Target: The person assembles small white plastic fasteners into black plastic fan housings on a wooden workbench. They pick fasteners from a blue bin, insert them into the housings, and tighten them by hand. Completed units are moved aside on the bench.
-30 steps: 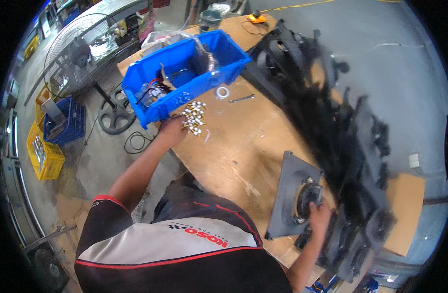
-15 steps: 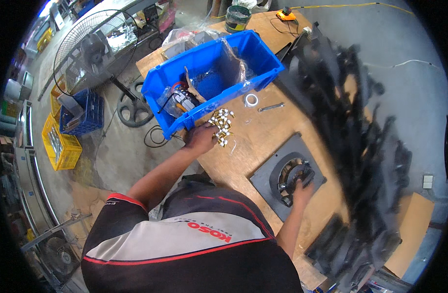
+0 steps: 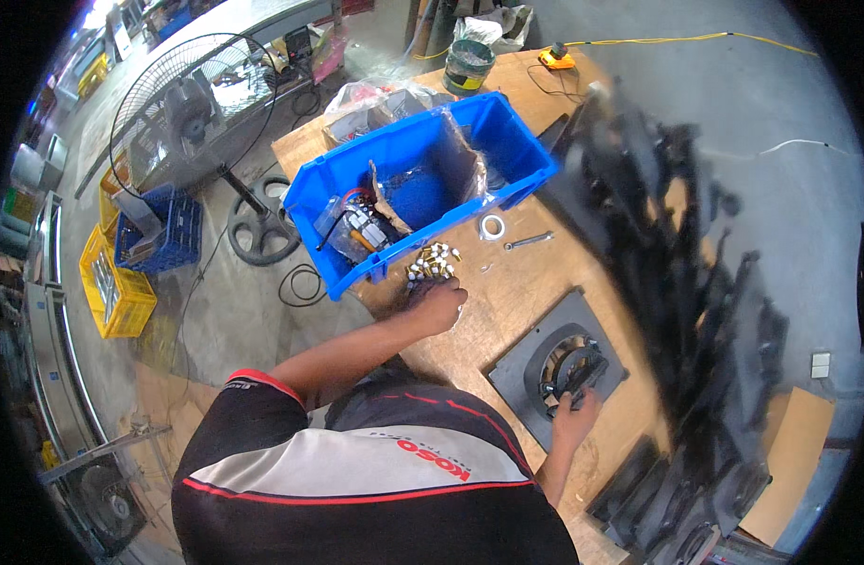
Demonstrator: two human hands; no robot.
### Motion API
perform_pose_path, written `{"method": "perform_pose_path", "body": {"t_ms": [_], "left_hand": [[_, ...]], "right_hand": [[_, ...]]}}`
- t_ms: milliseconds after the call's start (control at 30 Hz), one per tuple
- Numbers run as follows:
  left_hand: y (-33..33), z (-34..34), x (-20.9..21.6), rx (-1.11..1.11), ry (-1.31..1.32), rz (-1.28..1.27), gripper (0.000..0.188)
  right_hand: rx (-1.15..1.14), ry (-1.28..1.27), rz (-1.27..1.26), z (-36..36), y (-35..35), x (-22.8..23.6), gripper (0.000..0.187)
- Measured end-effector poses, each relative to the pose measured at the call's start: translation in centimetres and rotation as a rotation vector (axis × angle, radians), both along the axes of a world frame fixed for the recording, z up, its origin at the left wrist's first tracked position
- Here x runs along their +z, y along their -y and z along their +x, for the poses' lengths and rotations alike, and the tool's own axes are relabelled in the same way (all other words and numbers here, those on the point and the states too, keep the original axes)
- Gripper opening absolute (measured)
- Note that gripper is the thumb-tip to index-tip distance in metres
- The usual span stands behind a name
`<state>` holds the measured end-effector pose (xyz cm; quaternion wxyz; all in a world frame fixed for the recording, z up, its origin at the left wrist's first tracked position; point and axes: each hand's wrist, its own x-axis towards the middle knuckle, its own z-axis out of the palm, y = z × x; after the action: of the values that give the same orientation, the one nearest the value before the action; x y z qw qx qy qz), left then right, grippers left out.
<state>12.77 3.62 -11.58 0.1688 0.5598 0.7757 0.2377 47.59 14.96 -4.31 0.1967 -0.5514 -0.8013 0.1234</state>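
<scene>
Reaching across a wooden workbench [image 3: 507, 301], the left hand [image 3: 438, 306] is laid palm down with its fingers curled at the near edge of a small heap of silver and brass fittings [image 3: 430, 265]; whether one is pinched between the fingers cannot be told. The right hand [image 3: 576, 417] is set on a dark grey square plate [image 3: 524, 363] lying flat on the bench, with its fingers hooked over a black ring-shaped part [image 3: 575, 363] seated in the plate's round opening. The plate is placed near the front right of the bench, well apart from the heap of fittings. Just behind the fittings a blue plastic bin [image 3: 512, 141] is seen, holding bagged parts and a piece of cardboard. A white ring [image 3: 491, 227] and a small spanner [image 3: 529, 241] are found on the bench beside the bin. Along the right side of the bench a long stack of black metal parts [image 3: 695, 311] is spread, blurred in the picture. At the far end a green tin [image 3: 470, 66] and an orange tool [image 3: 555, 58] are seen. On the floor to the left a standing fan [image 3: 182, 118], a blue crate [image 3: 159, 240] and a yellow crate [image 3: 116, 282] are placed.
</scene>
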Motion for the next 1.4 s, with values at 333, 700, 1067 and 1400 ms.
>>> {"method": "perform_pose_path", "body": {"t_ms": [333, 700, 1067, 1400], "left_hand": [[0.5, -10.8, 17.6, 0.121, -0.045, 0.172, 0.026], [-10.2, -23.2, 2.6, 0.148, -0.396, -0.396, 0.028], [-9.0, -21.8, 2.5, 0.16, -0.225, -0.189, 0.018], [1.3, -13.2, 16.8, 0.347, 0.695, 0.201, 0.018]], "right_hand": [[-0.056, -0.056, 0.013, 0.2, 0.8, -2.5, 0.036], [-0.093, -0.16, 0.001, -0.4, 0.6, -2.1, 0.032], [-0.12, -0.214, -0.03, -0.4, 1.0, -1.9, 0.031], [-0.112, -0.175, -0.03, -0.1, 0.6, -2.6, 0.03]]}}
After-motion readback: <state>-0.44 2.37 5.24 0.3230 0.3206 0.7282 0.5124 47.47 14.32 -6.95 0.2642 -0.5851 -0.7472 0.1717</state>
